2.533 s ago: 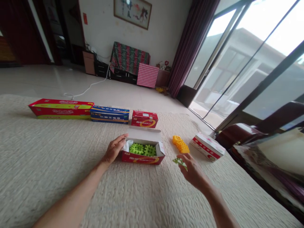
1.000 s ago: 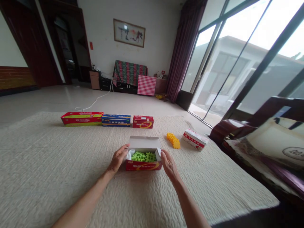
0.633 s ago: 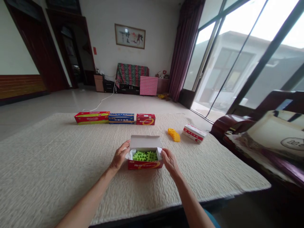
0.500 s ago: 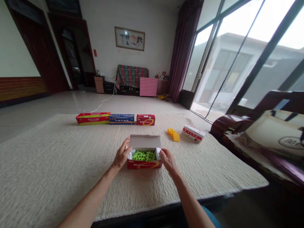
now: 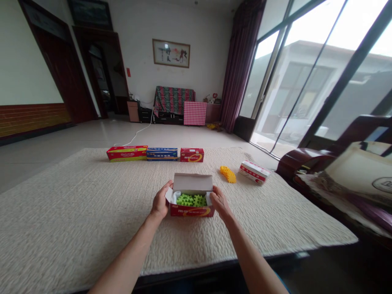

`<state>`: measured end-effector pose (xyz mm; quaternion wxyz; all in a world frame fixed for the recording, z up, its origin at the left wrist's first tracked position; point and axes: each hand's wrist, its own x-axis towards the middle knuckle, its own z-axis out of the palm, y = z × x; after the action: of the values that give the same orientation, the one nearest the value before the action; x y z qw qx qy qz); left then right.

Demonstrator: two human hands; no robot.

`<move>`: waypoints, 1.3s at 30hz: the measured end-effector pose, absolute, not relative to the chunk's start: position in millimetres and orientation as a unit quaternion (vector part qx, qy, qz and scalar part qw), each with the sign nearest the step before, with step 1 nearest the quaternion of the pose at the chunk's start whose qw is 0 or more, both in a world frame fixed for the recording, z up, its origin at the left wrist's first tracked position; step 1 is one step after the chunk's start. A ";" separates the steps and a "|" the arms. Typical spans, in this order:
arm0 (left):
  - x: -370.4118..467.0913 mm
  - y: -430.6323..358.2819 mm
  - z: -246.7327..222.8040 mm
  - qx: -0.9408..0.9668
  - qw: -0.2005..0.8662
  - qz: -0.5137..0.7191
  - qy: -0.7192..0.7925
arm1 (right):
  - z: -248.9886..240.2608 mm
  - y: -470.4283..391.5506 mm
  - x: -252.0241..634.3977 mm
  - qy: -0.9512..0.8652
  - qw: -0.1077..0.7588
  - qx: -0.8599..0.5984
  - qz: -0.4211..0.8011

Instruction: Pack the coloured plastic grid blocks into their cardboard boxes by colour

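A red cardboard box stands on the quilted cover with its grey-white lid raised at the back. Inside it lie green plastic building blocks, with some white plastic wrapping at the left end. My left hand grips the box's left end, where a small white side flap sticks outward. At the opposite end, my right hand is closed around the side, its thumb by the right flap. Parts of my fingers are hidden behind the box.
Beyond the box stand a red-and-green box, a blue box and another red box in a row. To the right lie yellow blocks beside a white-and-red box. A dark wooden armchair borders the cover.
The left side flap now stands outward beside my left hand, whose fingers have shifted down that end. My right hand stays on its end. The whole view has turned slightly left.
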<state>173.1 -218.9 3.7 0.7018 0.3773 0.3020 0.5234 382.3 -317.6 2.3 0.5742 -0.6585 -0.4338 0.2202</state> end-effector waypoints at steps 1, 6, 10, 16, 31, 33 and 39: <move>172.3 -218.6 3.0 0.373 0.706 0.523 0.299 | 2.7 -313.7 383.8 -0.432 0.578 -0.657 0.217; 170.6 -218.3 2.5 0.368 0.715 0.517 0.294 | 4.0 -301.5 386.5 -0.427 0.589 -0.652 0.212; 174.4 -219.0 4.8 0.348 0.732 0.515 0.279 | 0.3 -301.9 384.9 -0.419 0.594 -0.653 0.213; 174.3 -216.9 -0.9 0.309 0.750 0.518 0.270 | -3.5 -302.8 384.0 -0.405 0.612 -0.642 0.223; 173.8 -223.7 -7.6 0.421 0.694 0.515 0.276 | 4.6 -319.5 373.2 -0.417 0.688 -0.533 0.261; 174.7 -223.4 -9.0 0.427 0.682 0.521 0.286 | 5.4 -326.1 375.1 -0.433 0.686 -0.521 0.265; 176.8 -224.4 -8.8 0.446 0.658 0.522 0.309 | 2.8 -333.3 377.2 -0.423 0.677 -0.543 0.260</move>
<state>176.8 -224.4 -8.8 0.6581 0.4456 0.3089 0.5224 377.2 -333.3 2.8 0.6769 -0.5431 -0.4232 0.2601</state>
